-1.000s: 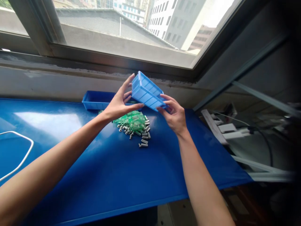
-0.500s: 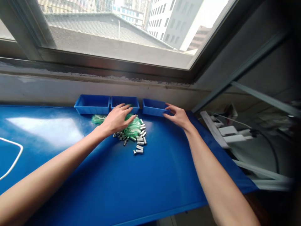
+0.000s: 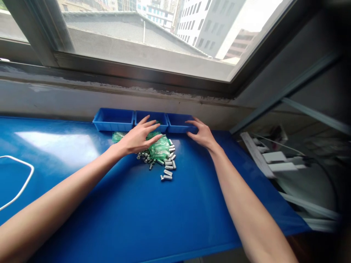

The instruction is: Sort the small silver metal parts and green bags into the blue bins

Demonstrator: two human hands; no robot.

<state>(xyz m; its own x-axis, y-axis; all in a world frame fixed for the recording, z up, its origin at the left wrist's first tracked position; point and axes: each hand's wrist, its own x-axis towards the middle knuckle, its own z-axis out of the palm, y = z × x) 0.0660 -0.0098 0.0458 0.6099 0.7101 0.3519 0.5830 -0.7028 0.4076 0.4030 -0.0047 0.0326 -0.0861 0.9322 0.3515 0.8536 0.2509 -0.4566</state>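
Note:
Three blue plastic bins stand in a row along the wall: a left bin [image 3: 115, 126], a middle bin [image 3: 163, 128] and a right bin [image 3: 177, 129]. My right hand [image 3: 203, 133] is around the right end of the right bin, fingers over its top and thumb at its front. My left hand [image 3: 141, 137] is open with fingers spread, in front of the middle bin and partly hiding it. Beneath and beside that hand lie green plastic bags [image 3: 160, 148], metal cylinders [image 3: 168, 167] and small screw-like metal pieces [image 3: 145, 157].
The blue table [image 3: 164, 215] runs along the wall beneath a window [image 3: 148, 40]. A white cable [image 3: 26, 179] curves at the left. Past the table's right edge are a metal frame [image 3: 315, 118] and white objects [image 3: 276, 162].
My right hand has moved left with the right bin, and the gap between it and the middle bin has closed. My left hand stays over the bags, and the view has shifted slightly.

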